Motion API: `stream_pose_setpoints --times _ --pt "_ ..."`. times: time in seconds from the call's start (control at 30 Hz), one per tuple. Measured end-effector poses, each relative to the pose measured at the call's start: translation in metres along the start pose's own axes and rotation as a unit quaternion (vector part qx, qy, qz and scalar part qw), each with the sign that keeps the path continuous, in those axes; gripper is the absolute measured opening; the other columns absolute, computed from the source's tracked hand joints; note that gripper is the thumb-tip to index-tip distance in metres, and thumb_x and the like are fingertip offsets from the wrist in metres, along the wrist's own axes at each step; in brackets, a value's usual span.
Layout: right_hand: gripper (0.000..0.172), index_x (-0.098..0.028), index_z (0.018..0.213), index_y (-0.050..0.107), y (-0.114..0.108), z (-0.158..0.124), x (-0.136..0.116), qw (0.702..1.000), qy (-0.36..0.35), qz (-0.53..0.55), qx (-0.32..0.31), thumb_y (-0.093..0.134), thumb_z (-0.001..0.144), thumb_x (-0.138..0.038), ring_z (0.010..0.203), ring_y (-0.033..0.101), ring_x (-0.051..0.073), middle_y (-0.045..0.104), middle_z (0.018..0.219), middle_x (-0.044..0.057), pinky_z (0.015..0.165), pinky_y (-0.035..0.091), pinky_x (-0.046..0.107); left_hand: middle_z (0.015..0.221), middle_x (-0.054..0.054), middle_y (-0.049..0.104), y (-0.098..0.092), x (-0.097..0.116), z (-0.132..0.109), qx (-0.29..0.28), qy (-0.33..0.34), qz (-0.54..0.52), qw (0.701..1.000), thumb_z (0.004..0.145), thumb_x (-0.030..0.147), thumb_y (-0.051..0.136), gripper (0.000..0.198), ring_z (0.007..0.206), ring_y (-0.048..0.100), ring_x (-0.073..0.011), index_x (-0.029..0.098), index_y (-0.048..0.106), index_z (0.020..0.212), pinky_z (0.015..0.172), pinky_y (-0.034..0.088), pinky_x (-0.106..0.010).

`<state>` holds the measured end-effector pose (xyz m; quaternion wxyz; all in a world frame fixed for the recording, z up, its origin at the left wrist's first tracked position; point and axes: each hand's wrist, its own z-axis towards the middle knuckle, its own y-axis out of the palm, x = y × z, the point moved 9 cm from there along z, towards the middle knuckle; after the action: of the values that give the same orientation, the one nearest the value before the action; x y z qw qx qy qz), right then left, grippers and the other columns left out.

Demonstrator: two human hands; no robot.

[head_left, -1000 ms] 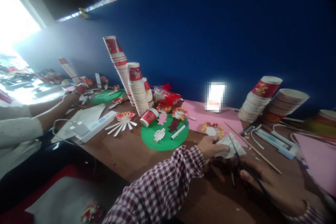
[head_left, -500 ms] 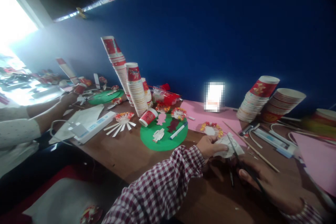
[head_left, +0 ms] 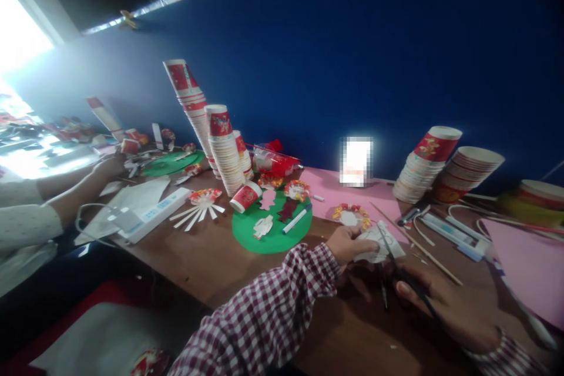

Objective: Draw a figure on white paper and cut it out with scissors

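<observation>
My left hand (head_left: 347,245) pinches a piece of white paper (head_left: 374,248) with drawn lines, right of the green disc (head_left: 247,232). My right hand (head_left: 445,302) is closed on the handles of black scissors (head_left: 416,288). The scissors' blades are apart, one across the top of the paper and the other below it. A red and yellow cup flower (head_left: 351,215) lies just behind the paper. On the disc are a pink cutout (head_left: 268,200), a white cutout (head_left: 263,227), a dark red cutout (head_left: 288,210) and a marker (head_left: 296,219).
Tall cup stacks (head_left: 224,150) rise behind the disc, with more cup stacks (head_left: 425,164) at the right. A thin stick (head_left: 434,258) lies near my right hand. Left stand a power strip (head_left: 156,214) and another person's arm (head_left: 83,185). A blue partition (head_left: 286,70) stands behind.
The whole view has shifted slightly, so things sit a little farther left. Both hands keep hold of the paper and scissors. The other person's hand at the left has moved slightly.
</observation>
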<state>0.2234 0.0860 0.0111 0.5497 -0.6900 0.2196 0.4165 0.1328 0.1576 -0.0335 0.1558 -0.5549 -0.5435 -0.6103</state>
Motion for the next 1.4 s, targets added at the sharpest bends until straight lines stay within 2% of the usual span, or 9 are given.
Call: stream_pose_setpoints --times 0.17,0.3,0.47,0.63,0.9,1.07,1.27,1.4 --pt "0.040 -0.017 0.099 0.062 0.000 0.002 0.002 1.000 -0.002 0.011 -0.001 0.050 0.078 -0.049 0.066 0.060 0.021 0.065 0.077 0.007 0.060 0.051 0.029 0.064 -0.004 0.062 0.001 0.005 -0.005 0.011 0.005 -0.003 1.000 0.035 0.033 0.083 0.048 0.055 0.055 -0.0110 0.007 0.066 0.071 0.060 0.043 -0.025" --pt "0.038 -0.016 0.097 0.061 0.000 0.003 0.001 0.999 -0.027 0.029 0.007 0.049 0.080 -0.048 0.071 0.059 0.020 0.063 0.078 0.006 0.064 0.049 0.029 0.062 -0.004 0.062 0.004 0.006 -0.006 0.000 0.010 0.008 1.000 0.039 0.036 0.082 0.048 0.053 0.055 -0.0113 0.007 0.066 0.074 0.056 0.043 -0.025" --pt "0.042 -0.014 0.097 0.059 0.002 0.002 0.002 0.996 -0.023 0.083 0.003 0.050 0.079 -0.051 0.065 0.054 0.016 0.058 0.074 0.004 0.056 0.045 0.025 0.067 -0.006 0.064 0.005 0.008 -0.006 -0.010 0.011 0.012 1.000 0.043 0.033 0.081 0.046 0.056 0.056 -0.0112 0.006 0.066 0.078 0.059 0.044 -0.023" --pt "0.044 -0.012 0.095 0.058 0.002 0.001 0.000 0.995 -0.021 0.098 0.001 0.050 0.079 -0.053 0.061 0.051 0.014 0.056 0.074 0.004 0.053 0.043 0.024 0.064 -0.006 0.064 0.005 0.006 -0.004 -0.023 0.003 0.024 0.999 0.044 0.033 0.081 0.046 0.054 0.056 -0.0113 0.005 0.066 0.077 0.054 0.043 -0.022" --pt "0.041 -0.013 0.095 0.057 0.004 0.003 0.004 0.995 -0.030 0.097 -0.011 0.051 0.080 -0.050 0.065 0.053 0.015 0.057 0.078 0.004 0.056 0.044 0.024 0.061 -0.007 0.063 0.007 0.011 -0.010 -0.014 0.001 0.057 0.998 0.047 0.034 0.079 0.039 0.050 0.054 -0.0115 0.005 0.066 0.070 0.050 0.041 -0.023" --pt "0.036 -0.013 0.090 0.058 0.002 0.002 -0.003 0.997 -0.047 0.067 -0.007 0.050 0.081 -0.047 0.074 0.054 0.017 0.059 0.080 0.005 0.067 0.045 0.026 0.059 -0.005 0.062 0.004 0.015 -0.010 -0.003 0.007 0.076 0.997 0.049 0.031 0.078 0.033 0.051 0.053 -0.0101 0.006 0.066 0.067 0.051 0.041 -0.021" --pt "0.034 -0.014 0.087 0.058 0.001 0.003 -0.005 0.997 -0.043 0.062 0.000 0.053 0.079 -0.047 0.069 0.052 0.015 0.057 0.075 0.002 0.064 0.043 0.025 0.056 -0.003 0.061 0.001 0.015 -0.008 0.008 0.007 0.085 0.996 0.047 0.028 0.078 0.031 0.049 0.050 -0.0083 0.006 0.066 0.066 0.051 0.040 -0.020" --pt "0.034 -0.014 0.086 0.058 0.002 0.004 -0.004 0.997 -0.044 0.059 0.004 0.053 0.079 -0.047 0.068 0.052 0.015 0.057 0.074 0.002 0.064 0.042 0.025 0.061 -0.005 0.063 0.001 0.012 -0.007 0.012 0.000 0.068 0.998 0.046 0.029 0.078 0.036 0.053 0.053 -0.0099 0.006 0.067 0.071 0.056 0.042 -0.022"
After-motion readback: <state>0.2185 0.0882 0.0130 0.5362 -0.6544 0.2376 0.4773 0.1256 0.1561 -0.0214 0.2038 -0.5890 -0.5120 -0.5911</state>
